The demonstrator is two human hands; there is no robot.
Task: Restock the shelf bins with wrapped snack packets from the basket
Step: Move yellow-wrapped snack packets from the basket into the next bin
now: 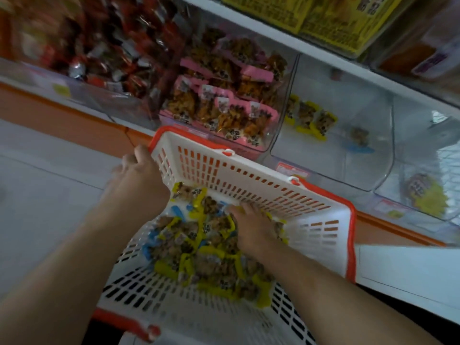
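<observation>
A white slotted basket (249, 175) with an orange rim is held up against the shelf front. It holds a heap of yellow and blue wrapped snack packets (204, 255). My left hand (139, 178) grips the basket's far left corner from outside. My right hand (251, 222) reaches down into the heap, its fingers buried among the packets by the far wall. Right behind the basket, a clear bin (333, 125) holds a few yellow packets (311, 118) and one blue packet (359, 140).
A clear bin full of pink packets (224, 103) sits left of the sparse one, with red packets (104, 46) farther left. Another bin on the right holds a yellow packet (425, 195). Yellow boxes (323, 18) stand on the upper shelf. An orange shelf edge (74, 115) runs below.
</observation>
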